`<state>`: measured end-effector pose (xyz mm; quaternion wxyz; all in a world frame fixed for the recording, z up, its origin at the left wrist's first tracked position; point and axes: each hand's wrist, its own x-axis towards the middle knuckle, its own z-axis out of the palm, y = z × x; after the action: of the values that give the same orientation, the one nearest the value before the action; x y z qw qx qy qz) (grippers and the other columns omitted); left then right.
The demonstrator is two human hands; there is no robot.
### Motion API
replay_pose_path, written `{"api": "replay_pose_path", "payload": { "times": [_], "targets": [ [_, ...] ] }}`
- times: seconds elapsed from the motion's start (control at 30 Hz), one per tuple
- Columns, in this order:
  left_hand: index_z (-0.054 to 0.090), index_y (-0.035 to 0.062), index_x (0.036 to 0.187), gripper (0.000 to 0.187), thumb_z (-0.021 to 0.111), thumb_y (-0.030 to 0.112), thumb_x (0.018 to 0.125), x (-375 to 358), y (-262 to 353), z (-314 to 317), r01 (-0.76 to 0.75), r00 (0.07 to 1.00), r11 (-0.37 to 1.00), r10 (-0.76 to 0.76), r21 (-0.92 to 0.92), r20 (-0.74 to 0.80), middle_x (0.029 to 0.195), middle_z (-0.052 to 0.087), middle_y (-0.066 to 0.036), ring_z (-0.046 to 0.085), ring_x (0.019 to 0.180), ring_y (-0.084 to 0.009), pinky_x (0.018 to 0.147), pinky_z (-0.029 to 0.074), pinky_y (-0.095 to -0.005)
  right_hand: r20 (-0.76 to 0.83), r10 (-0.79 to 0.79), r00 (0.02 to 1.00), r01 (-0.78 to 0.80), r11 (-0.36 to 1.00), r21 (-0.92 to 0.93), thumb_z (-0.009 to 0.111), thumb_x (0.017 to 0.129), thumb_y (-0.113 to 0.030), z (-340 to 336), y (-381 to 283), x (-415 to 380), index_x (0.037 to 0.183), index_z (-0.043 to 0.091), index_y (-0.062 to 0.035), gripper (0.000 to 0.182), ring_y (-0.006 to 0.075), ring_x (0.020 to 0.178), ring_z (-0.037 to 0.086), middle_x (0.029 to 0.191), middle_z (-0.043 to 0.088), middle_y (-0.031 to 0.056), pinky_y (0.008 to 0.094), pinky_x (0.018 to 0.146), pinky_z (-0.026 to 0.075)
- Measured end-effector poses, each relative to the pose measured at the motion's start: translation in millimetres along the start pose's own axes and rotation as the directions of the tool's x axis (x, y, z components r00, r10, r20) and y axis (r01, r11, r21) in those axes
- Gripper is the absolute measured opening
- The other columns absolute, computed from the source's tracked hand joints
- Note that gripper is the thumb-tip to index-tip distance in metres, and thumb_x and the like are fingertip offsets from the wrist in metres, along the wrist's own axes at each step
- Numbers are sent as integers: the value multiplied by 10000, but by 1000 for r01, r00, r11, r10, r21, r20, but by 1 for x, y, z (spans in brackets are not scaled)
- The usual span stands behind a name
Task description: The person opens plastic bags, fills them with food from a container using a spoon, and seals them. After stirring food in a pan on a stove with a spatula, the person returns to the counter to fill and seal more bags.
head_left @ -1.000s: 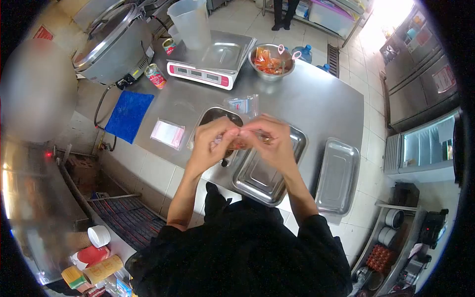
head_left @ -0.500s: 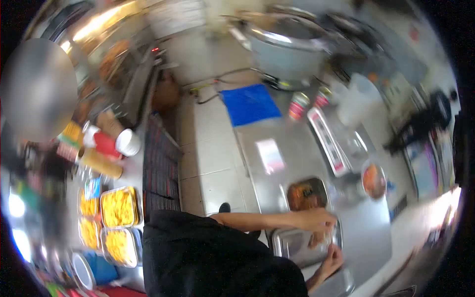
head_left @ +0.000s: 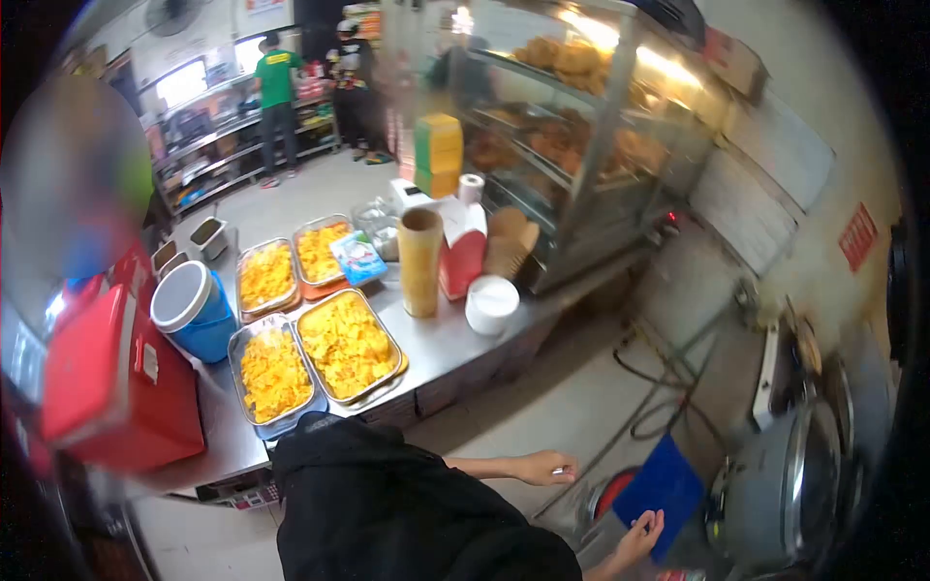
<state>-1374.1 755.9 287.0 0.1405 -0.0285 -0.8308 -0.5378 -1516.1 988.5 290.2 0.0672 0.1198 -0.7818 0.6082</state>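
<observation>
My left hand [head_left: 547,468] reaches out at lower centre, fingers closed round a small shiny thing I cannot make out. Lower and further right, my right hand [head_left: 641,537] has its fingers pinched together; whatever is between them is too small to name. It is beside a blue sheet [head_left: 661,494], and the two hands are apart. A round red thing [head_left: 612,492] shows partly between them. Black clothing [head_left: 387,513] fills the bottom centre.
Several trays of yellow food [head_left: 347,344] stand on a metal counter [head_left: 436,358], with a blue bucket [head_left: 199,310], red cooler [head_left: 126,387], brown cup [head_left: 420,261] and white tub [head_left: 492,304]. A glass food cabinet [head_left: 581,116] stands behind. Large pot [head_left: 790,484] right; two people [head_left: 277,97] far back.
The view has swung left, bringing the food counter to the centre. The metal trays that were around my hands are out of view. My hands are farther apart in the picture.
</observation>
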Motion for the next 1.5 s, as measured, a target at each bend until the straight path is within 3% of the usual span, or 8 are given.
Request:
{"api": "replay_pose_path", "payload": {
  "times": [0.27,0.4,0.57,0.67,0.73,0.97,1.33,1.5],
  "targets": [
    [488,43,866,191,507,231,838,109,-70,-63,78,996,997,-77,14,-39,774,561,-96,552,736,-247,651,414,-340,70,289,955,-204,806,-555,630,724,-433,50,90,95,1052,532,23,570,299,933,564,1036,574,183,374,828,432],
    [515,40,797,206,537,244,813,206,-136,-59,90,996,996,-90,-14,8,782,576,-102,558,728,-253,648,425,-362,-11,-320,947,117,377,-919,624,759,-334,59,208,136,1032,541,2,441,254,719,572,892,586,142,321,656,474],
    [591,62,845,298,489,339,800,260,-464,-18,-145,973,801,8,581,232,861,589,-147,544,842,-319,724,436,-417,-158,562,812,-246,84,-966,506,805,-348,85,179,156,1328,209,-30,680,318,1203,318,1346,260,193,471,905,352],
    [591,74,913,332,482,371,812,207,-432,-89,756,646,626,-761,190,-62,890,600,-140,559,818,-325,701,436,-460,-235,677,697,-319,-1,-948,524,756,-243,88,192,181,1250,391,-59,544,319,1177,364,1298,366,158,480,882,364],
    [584,64,916,333,487,365,809,186,-432,-114,906,399,375,-911,196,-100,883,596,-139,559,810,-317,688,437,-446,-110,881,459,-226,-4,-974,519,723,-200,92,124,248,1090,551,-73,389,313,1065,488,1158,513,147,433,805,435],
    [559,30,928,342,502,343,802,255,-450,-156,987,5,-8,-997,161,-78,862,581,-138,557,779,-286,645,438,-398,288,468,835,-133,682,-719,581,714,-532,260,69,523,596,590,-56,491,213,576,569,612,593,98,325,572,446],
    [520,-23,946,367,526,309,790,605,-586,-225,890,455,456,-880,32,-138,827,558,-135,555,732,-238,578,439,-322,-96,-11,995,-29,912,-409,615,742,-274,390,139,892,839,575,-51,246,213,662,595,700,613,84,348,612,458],
    [534,-3,921,286,501,270,841,783,-612,-217,738,667,654,-744,-164,33,789,559,-104,552,710,-201,610,435,-325,-91,-153,984,6,543,-840,587,716,-138,411,179,977,928,519,-27,249,326,880,521,909,553,148,419,717,427]
  ]
}}
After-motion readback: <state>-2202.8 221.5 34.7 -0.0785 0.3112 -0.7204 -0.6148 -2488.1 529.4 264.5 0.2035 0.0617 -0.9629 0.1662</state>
